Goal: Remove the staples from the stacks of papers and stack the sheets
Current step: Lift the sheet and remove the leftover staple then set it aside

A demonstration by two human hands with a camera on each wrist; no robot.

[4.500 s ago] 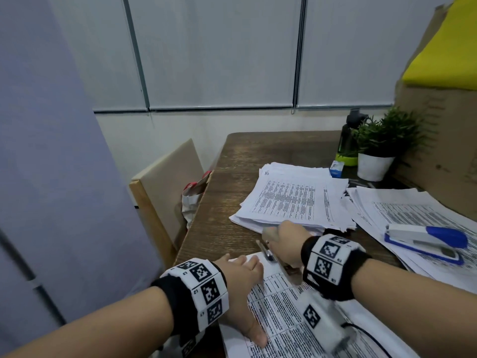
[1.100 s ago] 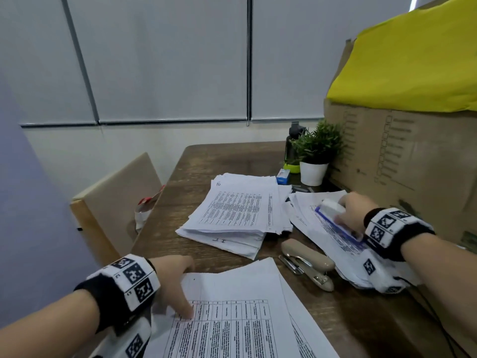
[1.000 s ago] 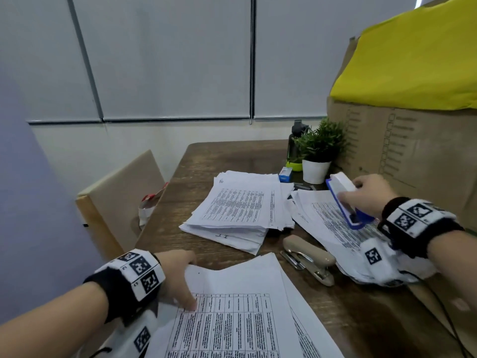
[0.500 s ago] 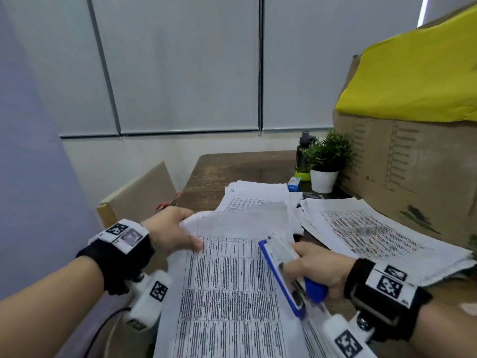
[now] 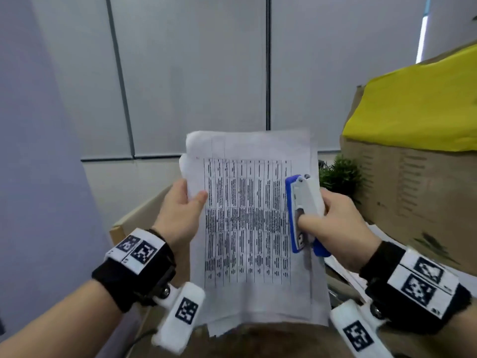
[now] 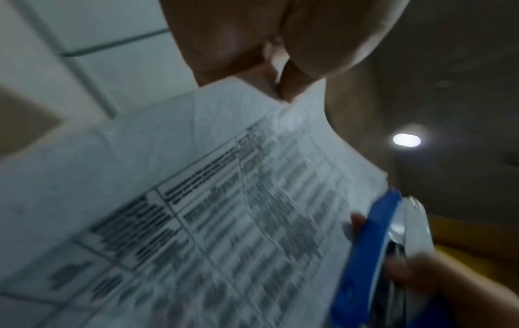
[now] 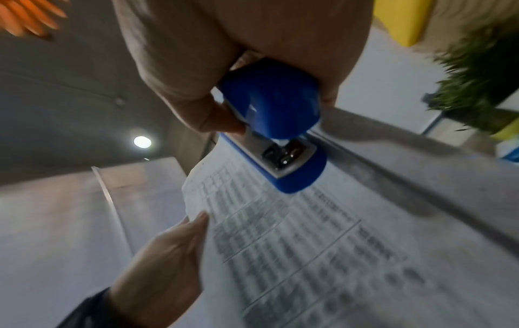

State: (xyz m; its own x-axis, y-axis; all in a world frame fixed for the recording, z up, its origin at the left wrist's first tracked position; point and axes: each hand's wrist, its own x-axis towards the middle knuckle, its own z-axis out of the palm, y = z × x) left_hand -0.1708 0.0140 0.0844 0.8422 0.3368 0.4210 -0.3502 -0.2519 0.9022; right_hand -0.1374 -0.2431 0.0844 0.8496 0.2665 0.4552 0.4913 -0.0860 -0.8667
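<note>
Head view: stack of printed sheets [image 5: 254,228] held upright in the air at centre frame, table grid facing the camera. Left hand [image 5: 180,213] pinches the stack's edge at 9 o'clock, thumb on the front, fingers behind. Right hand [image 5: 335,223] at 3 o'clock, fingers curled round a blue-and-white stapler [image 5: 303,213], nose pointing to 12 o'clock; stapler lies against the stack's right margin. Potted plant [image 5: 340,175] at 2 o'clock behind the stapler. Cardboard box [image 5: 413,187] at 3 o'clock, yellow sheet [image 5: 418,109] over its top; contents not visible. More loose papers [image 5: 346,270] lie below the right hand.
</note>
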